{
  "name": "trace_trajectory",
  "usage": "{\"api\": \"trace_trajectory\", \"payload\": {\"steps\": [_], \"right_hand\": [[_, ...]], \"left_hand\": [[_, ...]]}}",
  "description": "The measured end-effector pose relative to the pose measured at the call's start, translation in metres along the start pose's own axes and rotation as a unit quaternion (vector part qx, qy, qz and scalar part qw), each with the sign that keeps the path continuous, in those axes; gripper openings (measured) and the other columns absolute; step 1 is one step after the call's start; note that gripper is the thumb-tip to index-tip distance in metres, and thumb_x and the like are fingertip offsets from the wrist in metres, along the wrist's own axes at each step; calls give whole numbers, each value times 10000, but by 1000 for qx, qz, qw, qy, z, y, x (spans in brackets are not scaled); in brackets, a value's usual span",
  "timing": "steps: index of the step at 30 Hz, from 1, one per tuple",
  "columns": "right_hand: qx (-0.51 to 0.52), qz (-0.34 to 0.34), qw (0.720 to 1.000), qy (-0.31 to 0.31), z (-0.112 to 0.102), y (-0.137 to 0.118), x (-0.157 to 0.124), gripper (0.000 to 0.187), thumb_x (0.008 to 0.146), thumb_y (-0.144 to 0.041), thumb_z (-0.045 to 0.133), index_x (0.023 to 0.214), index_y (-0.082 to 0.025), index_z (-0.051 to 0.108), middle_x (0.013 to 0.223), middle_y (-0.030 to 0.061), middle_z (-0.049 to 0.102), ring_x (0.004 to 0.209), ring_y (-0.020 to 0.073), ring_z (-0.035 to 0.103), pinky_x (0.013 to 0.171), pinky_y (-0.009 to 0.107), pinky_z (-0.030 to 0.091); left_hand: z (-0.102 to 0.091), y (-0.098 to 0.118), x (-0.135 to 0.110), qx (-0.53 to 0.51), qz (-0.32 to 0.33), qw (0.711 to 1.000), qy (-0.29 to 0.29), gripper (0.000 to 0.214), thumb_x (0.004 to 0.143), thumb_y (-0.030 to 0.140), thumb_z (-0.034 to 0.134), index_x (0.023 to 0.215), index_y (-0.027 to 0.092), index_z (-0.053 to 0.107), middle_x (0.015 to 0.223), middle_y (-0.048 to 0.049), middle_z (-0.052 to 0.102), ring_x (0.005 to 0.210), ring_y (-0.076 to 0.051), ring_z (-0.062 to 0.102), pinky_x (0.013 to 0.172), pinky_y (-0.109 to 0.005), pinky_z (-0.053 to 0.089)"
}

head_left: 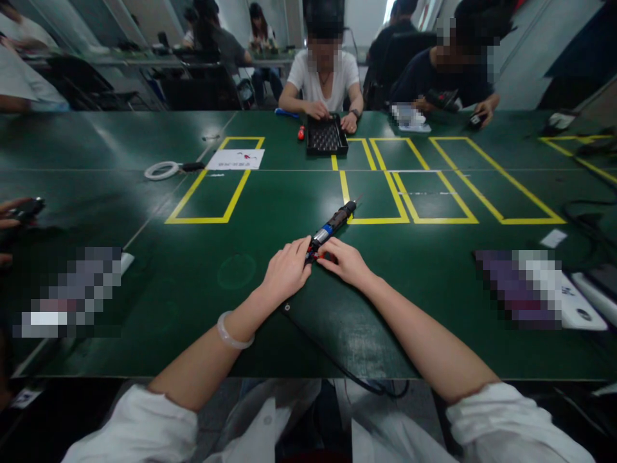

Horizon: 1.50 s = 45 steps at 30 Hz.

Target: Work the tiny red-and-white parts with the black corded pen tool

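A long dark electric screwdriver (341, 216) lies slanted over the green table, its thin bit pointing away to the upper right. Its middle shows a silver and blue cylinder, and small red wires or parts peek out at the near end. My left hand (288, 265) is closed over that near end from the left. On the other side, my right hand (348, 260) has its thumb and fingers pinched against the same end, by the red parts. Exactly what lies between the fingertips is hidden. A black cable (332, 355) runs from beneath my left hand toward the table's front edge.
Yellow tape rectangles (196, 220) mark the green table (187, 347). Across it, a person handles a black tray (328, 151) beside a small red item (301, 133). Phones (584, 314) rest right; a paper (236, 159) and coiled white cable (162, 171) lie left.
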State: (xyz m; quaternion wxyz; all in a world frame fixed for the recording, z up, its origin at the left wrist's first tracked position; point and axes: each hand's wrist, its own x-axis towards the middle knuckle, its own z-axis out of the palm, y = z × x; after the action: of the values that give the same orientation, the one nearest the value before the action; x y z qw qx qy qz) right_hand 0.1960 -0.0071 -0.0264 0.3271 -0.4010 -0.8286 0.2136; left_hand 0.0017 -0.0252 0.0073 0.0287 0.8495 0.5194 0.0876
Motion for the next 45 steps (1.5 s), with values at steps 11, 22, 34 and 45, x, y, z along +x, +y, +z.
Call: {"api": "trace_trajectory", "payload": {"steps": [11, 22, 34, 45], "right_hand": [[24, -22, 999, -12, -4, 3, 0, 129, 908, -160, 530, 966, -210, 634, 1065, 53, 618, 885, 165, 590, 795, 266, 446], [39, 8, 999, -9, 1, 11, 4, 92, 887, -181, 552, 977, -195, 565, 842, 7, 577, 712, 135, 525, 685, 235, 399], [80, 40, 996, -8, -2, 7, 1, 135, 865, -229, 581, 988, -206, 531, 756, -30, 578, 625, 117, 525, 627, 229, 389], [82, 61, 995, -17, -6, 6, 0, 133, 884, -269, 575, 992, -201, 536, 703, -42, 569, 614, 112, 527, 613, 220, 375]], "left_hand": [[-1, 2, 6, -38, -2, 999, 22, 541, 920, 430, 495, 1400, 193, 415, 1368, -118, 544, 1151, -269, 569, 945, -383, 476], [2, 0, 9, -35, 6, 999, 29, 525, 935, 427, 486, 1387, 171, 415, 1453, -121, 486, 1194, -278, 543, 968, -400, 481], [-4, 0, 11, -3, 25, 1000, 7, 549, 948, 400, 467, 1447, 203, 350, 1451, -113, 463, 1095, -254, 543, 909, -373, 481], [-14, -26, -6, 23, -2, 1000, -13, 561, 939, 423, 466, 1441, 197, 357, 1388, -137, 479, 1093, -270, 555, 890, -392, 499]]}}
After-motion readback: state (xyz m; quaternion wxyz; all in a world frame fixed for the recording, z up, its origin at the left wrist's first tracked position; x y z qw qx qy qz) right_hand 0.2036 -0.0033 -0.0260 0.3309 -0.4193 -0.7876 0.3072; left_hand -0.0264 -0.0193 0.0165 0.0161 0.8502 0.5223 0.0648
